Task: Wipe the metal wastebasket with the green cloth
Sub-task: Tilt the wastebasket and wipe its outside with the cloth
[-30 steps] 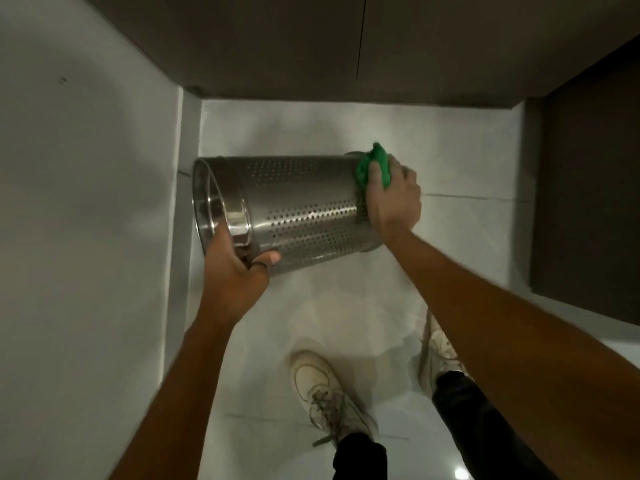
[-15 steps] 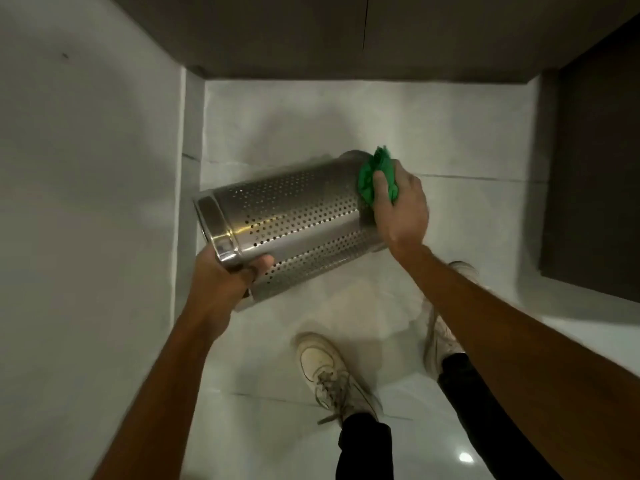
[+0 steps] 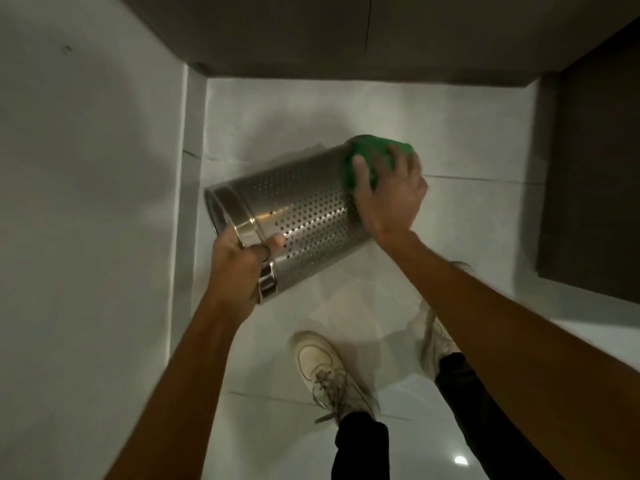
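Observation:
The perforated metal wastebasket (image 3: 298,209) hangs in the air on its side, its open rim toward the lower left and its base tilted up to the right. My left hand (image 3: 239,268) grips the shiny rim band, thumb on the outside. My right hand (image 3: 388,195) presses the bunched green cloth (image 3: 374,155) against the base end of the wastebasket, fingers spread over the cloth. The base itself is hidden under cloth and hand.
A white wall (image 3: 86,202) runs close along the left. Dark cabinet fronts (image 3: 346,32) close off the far side and a dark panel (image 3: 588,185) stands at the right. My two white sneakers (image 3: 322,368) stand on the glossy white floor tiles (image 3: 270,441) below.
The wastebasket has tilted further, base end rising and rim dropping toward me. My right hand has slid over the base end with the cloth, and its fingers have spread.

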Tool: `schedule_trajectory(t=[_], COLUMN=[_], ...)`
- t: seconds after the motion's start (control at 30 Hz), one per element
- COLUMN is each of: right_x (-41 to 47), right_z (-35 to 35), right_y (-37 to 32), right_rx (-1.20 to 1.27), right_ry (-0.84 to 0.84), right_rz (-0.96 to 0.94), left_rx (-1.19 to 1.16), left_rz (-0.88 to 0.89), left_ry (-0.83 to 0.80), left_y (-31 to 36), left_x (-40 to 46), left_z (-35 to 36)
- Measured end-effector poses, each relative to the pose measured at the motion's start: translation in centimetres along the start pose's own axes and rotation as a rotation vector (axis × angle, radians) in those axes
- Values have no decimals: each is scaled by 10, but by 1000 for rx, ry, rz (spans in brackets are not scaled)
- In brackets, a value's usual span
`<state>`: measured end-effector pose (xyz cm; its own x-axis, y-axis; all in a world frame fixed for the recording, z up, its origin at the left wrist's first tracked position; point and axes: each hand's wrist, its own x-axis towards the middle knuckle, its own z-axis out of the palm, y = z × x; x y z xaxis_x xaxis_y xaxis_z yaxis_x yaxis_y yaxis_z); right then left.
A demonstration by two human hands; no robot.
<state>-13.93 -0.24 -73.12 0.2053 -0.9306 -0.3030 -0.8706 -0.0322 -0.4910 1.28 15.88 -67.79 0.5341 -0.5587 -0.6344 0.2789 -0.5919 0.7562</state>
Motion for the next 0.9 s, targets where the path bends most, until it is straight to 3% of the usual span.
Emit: schedule_trajectory(t=[0.07,0.17,0.2,0.23,0.37,0.4,0.47,0.6,0.63,0.67,0.7,0.8,0.83,0.9], right_x=[-12,-44,-45,-41,-13,-11,-19,-50,-51,-49,-44,-24,-19,-16], right_z=[8,25,26,22,-3,-4,0,15,15,12,9,-4,-5,-2], right_y=[-37,-58,-54,-37,32,28,-10,-51,-40,-24,-5,45,48,34], right_rx=[29,91,57,32,-104,-124,-67,51,40,13,-5,-40,-44,-45], right_ry=[-14,-73,-90,-91,87,90,53,5,3,19,59,127,111,81], right_rz=[-314,-1014,-1130,-1074,-61,52,-47,-899,-1014,-1007,-867,-134,29,46], left_rx=[39,234,294,328,88,43,-23,144,195,232,236,162,137,79], left_rz=[47,133,127,83,-82,-81,-55,114,128,123,92,21,18,15], left_ry=[15,-21,10,14,-46,-38,-9,-19,-27,-35,-46,-63,-45,-22], left_y=[2,-15,-16,-22,-18,-14,-10,-23,-28,-31,-31,-23,-18,-11], left_x=[0,-16,-21,-25,-15,-11,-9,-25,-30,-33,-34,-19,-13,-5], left_z=[12,3,-9,-15,-10,-4,8,22,18,13,6,-8,-8,1])
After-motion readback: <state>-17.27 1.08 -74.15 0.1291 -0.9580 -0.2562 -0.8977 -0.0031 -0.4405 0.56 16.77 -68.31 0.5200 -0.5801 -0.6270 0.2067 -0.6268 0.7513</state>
